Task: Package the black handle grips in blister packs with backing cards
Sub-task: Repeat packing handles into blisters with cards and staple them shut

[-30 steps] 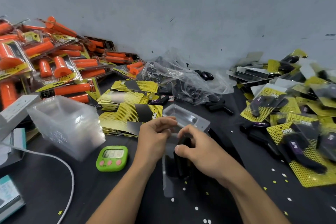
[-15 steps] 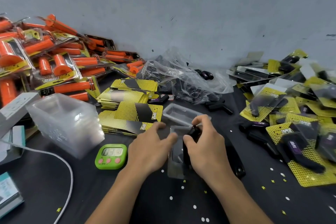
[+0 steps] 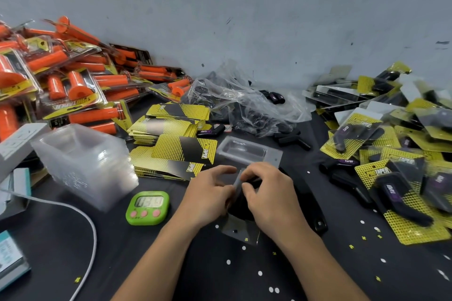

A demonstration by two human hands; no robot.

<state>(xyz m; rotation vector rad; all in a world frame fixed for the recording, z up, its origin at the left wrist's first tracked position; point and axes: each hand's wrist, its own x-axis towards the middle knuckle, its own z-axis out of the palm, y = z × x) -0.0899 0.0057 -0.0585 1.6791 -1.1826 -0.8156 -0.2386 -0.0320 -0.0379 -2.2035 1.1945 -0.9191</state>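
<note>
The right hand (image 3: pixel 269 195) is curling its fingers round a black handle grip (image 3: pixel 238 206) and pressing it into a clear blister pack (image 3: pixel 241 231), I judge to seat it in the cavity. The left hand (image 3: pixel 210 193) is pinching the pack's left edge, so the thin plastic is not sliding on the counter (image 3: pixel 208 281). Just beyond the hands an empty blister (image 3: pixel 244 151) is lying open side up. Beside it the backing cards (image 3: pixel 176 151) are waiting within reach for the next step. Finished packs (image 3: pixel 396 178) are piling up on the right, well apart.
</note>
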